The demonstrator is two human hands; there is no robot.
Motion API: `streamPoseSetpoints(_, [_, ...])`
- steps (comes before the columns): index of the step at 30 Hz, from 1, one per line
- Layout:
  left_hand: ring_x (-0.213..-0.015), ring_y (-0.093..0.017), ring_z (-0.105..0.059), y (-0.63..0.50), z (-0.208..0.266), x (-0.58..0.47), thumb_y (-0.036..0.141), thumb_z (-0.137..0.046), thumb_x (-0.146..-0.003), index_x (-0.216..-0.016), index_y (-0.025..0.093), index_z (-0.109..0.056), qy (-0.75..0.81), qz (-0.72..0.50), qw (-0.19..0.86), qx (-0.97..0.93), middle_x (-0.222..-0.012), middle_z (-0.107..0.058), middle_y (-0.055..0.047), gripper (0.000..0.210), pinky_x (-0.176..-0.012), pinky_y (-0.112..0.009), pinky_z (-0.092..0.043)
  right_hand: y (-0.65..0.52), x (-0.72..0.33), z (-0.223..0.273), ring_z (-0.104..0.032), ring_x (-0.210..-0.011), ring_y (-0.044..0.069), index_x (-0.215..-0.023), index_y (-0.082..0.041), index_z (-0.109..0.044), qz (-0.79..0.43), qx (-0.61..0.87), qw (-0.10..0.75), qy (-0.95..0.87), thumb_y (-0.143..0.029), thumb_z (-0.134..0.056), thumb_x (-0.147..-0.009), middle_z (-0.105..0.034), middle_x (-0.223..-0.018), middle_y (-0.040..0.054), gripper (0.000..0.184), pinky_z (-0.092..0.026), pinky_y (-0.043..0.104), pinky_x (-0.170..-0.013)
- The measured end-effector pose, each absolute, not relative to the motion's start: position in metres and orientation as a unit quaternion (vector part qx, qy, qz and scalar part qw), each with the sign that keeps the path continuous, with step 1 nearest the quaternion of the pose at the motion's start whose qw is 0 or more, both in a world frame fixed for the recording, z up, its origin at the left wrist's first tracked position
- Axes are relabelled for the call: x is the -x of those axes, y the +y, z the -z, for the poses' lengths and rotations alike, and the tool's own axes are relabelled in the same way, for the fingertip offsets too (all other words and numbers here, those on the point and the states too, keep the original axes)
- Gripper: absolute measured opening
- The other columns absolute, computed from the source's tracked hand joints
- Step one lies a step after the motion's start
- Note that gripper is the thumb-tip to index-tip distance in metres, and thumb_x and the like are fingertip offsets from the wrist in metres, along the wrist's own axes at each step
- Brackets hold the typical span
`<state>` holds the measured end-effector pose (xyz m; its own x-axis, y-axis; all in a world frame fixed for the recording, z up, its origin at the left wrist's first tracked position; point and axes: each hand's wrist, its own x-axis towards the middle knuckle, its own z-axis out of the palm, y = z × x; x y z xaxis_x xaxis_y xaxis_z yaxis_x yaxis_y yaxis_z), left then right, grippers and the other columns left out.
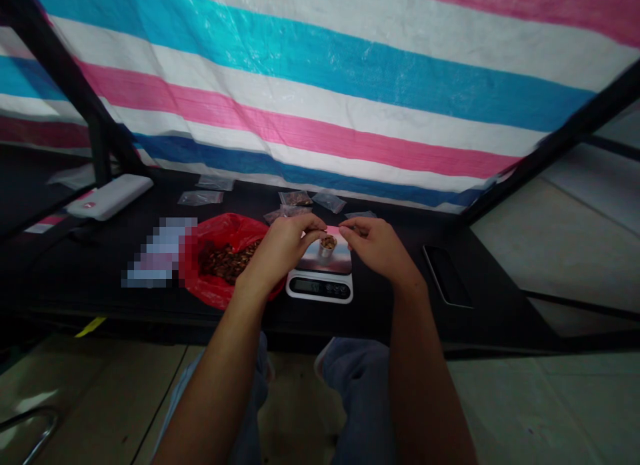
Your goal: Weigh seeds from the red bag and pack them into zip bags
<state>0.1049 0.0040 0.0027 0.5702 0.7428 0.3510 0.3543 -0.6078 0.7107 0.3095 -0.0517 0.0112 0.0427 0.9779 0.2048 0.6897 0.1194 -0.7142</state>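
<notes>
The upright clear cup (327, 249) is flanked by the left hand (287, 243), nearer, and the right hand (376, 246), both half-curled, any hold indiscernible.

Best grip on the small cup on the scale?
Pinch the cup across its side wall, likely from the right, where the right hand is near. It looks round and upright, with brown pieces at its open top, so avoid the rim and keep it level.

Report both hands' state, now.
Left hand: partly closed beside the small cup; grip can't be told.
Right hand: partly closed; whether it holds anything can't be told.
</notes>
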Motion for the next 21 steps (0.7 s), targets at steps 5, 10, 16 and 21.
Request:
streamPoseSetpoints(5, [-0.095,-0.019,-0.070,0.008,0.005,-0.111,0.023,-0.064,-0.098,-0.097,0.019,-0.079,0.297,-0.350,0.264,-0.849,-0.100,-0.077,-0.005,0.015,-0.088,-0.030,-0.051,-0.052,-0.309,-0.010,-0.064,-0.074,0.018,-0.097,-0.013,-0.081,-0.211,0.625,0.356,-0.662,-0.032,-0.058,-0.094,-0.077,-0.085,0.0072,0.030,-0.043,0.028,-0.065])
streamPoseSetpoints(10, [-0.094,-0.019,-0.068,0.010,0.011,-0.114,0.021,-0.067,-0.097,-0.092,0.017,-0.081,0.300,-0.355,0.255,-0.848,-0.100,-0.072,-0.007,0.015,-0.088,-0.030,-0.051,-0.053,-0.309,-0.011,-0.061,-0.069,0.016,-0.095,-0.012,-0.081,-0.205,0.625,0.353,-0.665,-0.031,-0.058,-0.094,-0.074,-0.080,0.0053,0.030,-0.040,0.028,-0.062])
streamPoseSetpoints(16, [-0.100,-0.022,-0.072,0.009,0.010,-0.114,0.024,-0.066,-0.097,-0.103,0.019,-0.081,0.310,-0.339,0.276,-0.844,-0.106,-0.080,-0.007,0.017,-0.092,-0.034,-0.053,-0.051,-0.312,-0.008,-0.062,-0.070,0.018,-0.097,-0.013,-0.081,-0.212,0.628,0.360,-0.657,-0.033,-0.059,-0.094,-0.074,-0.080,0.0054,0.030,-0.040,0.029,-0.062])
streamPoseSetpoints(21, [-0.105,-0.023,-0.075,0.010,0.011,-0.113,0.027,-0.060,-0.100,-0.110,0.021,-0.081,0.312,-0.343,0.275,-0.842,-0.112,-0.082,-0.006,0.023,-0.094,-0.035,-0.055,-0.052,-0.312,-0.009,-0.064,-0.072,0.018,-0.098,-0.014,-0.081,-0.205,0.630,0.356,-0.659,-0.031,-0.059,-0.094,-0.076,-0.083,0.0060,0.028,-0.042,0.029,-0.064])
